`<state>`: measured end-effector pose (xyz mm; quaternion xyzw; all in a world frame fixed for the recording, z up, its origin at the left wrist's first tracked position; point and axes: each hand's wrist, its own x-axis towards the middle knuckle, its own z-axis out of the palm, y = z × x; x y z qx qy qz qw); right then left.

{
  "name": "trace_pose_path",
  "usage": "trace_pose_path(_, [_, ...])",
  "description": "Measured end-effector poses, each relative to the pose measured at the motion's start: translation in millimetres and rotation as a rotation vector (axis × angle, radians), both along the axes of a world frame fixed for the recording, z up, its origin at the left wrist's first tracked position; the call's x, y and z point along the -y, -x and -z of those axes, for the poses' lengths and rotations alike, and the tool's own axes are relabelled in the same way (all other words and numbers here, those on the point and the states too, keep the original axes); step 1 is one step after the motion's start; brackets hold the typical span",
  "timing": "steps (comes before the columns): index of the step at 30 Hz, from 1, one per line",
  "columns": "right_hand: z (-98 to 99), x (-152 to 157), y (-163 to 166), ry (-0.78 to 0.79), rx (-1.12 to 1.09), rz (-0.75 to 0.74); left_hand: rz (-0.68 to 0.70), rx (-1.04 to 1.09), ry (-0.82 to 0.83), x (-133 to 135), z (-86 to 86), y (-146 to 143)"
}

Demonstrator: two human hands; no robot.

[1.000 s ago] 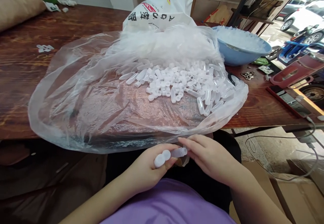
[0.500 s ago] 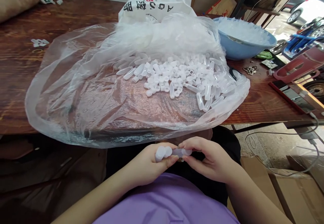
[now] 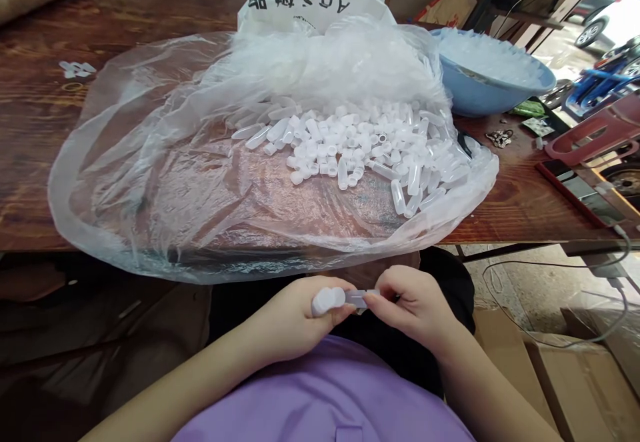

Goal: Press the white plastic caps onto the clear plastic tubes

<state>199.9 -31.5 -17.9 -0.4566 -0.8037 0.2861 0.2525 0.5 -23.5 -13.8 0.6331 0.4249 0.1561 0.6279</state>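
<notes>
Low over my lap, in front of the table edge, my left hand is closed around several small translucent plastic tubes with white caps. One more tube sticks out sideways from its fingertips. My right hand pinches the cap end of that tube between thumb and forefinger; its other fingers are curled in. Beyond both hands, loose white caps and clear tubes lie heaped in the mouth of a large clear plastic bag on the table.
A blue bowl full of translucent pieces stands at the back right. Behind the heap rises a white printed sack. A phone, keys and a pink plastic item lie right. Cardboard boxes sit on the floor.
My right thumb and forefinger have closed in over the cap end of the protruding tube. Both hands have shifted slightly right in view; the camera view has moved a little.
</notes>
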Motion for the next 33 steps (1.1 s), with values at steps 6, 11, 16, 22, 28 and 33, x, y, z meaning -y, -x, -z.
trace_pose_path(6, [3.6, 3, -2, 0.061, -0.007, 0.016, 0.027, -0.154, -0.287, -2, 0.4, 2])
trace_pose_path(11, [10.5, 12, 1, 0.152, -0.017, 0.03, 0.12, -0.208, -0.33, -3, 4.9, 4])
trace_pose_path(16, [20.7, 17, 5, -0.015, -0.008, 0.057, 0.117, -0.238, -0.345, -1, 7.2, 3])
trace_pose_path(22, [27.7, 20, 11, 0.089, 0.019, 0.111, 0.143, -0.22, -0.338, 1, 10.5, 2])
trace_pose_path(28, [28.9, 14, 22, 0.185, 0.063, 0.106, 0.156, -0.267, -0.359, 3, 16.0, 0])
trace_pose_path(33, [24.4, 7, 21, -0.105, 0.102, 0.037, 0.115, -0.246, -0.414, 3, 17.5, 2])
